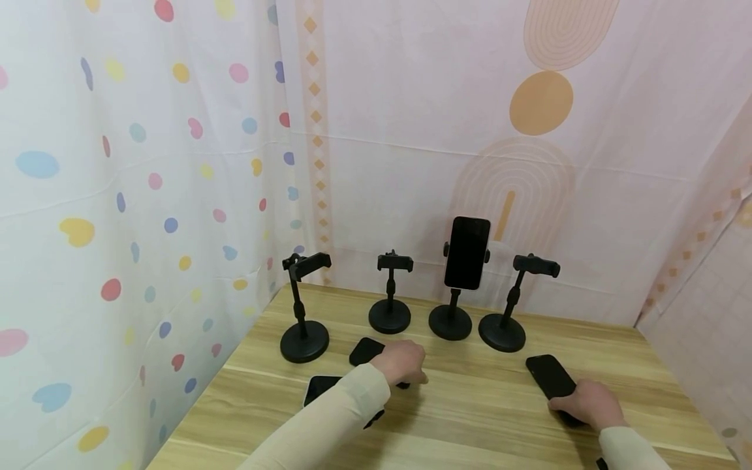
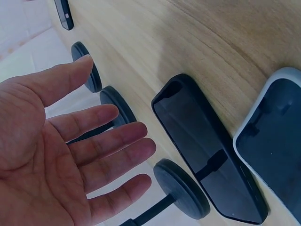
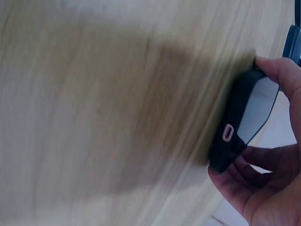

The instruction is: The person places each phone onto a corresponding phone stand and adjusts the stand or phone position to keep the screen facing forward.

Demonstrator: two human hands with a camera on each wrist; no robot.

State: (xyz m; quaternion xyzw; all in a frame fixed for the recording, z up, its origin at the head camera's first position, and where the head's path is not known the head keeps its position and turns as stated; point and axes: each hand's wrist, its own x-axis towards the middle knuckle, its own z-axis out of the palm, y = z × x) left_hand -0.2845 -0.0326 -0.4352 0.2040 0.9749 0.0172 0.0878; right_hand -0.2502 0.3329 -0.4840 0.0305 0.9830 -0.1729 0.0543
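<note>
My right hand (image 1: 592, 403) grips a black-cased phone (image 1: 549, 377) by its two long edges, at the right of the table. In the right wrist view the charging port of that phone (image 3: 227, 133) faces the camera, and thumb and fingers lie along opposite sides. Above the table's middle-left, my left hand (image 2: 80, 155) has its fingers spread and holds nothing. Beside it lies another black-cased phone (image 2: 202, 146), screen up, partly hidden by the hand in the head view. A light-edged phone (image 2: 277, 132) lies nearer me, partly covered by my left sleeve in the head view.
Along the back of the wooden table stand a left phone stand (image 1: 304, 342), a second stand (image 1: 390, 318), a third stand (image 1: 450, 324) with an upright phone (image 1: 468, 253) in its clamp, and a right stand (image 1: 502, 334). Patterned curtains (image 1: 376, 183) hang behind and beside the table.
</note>
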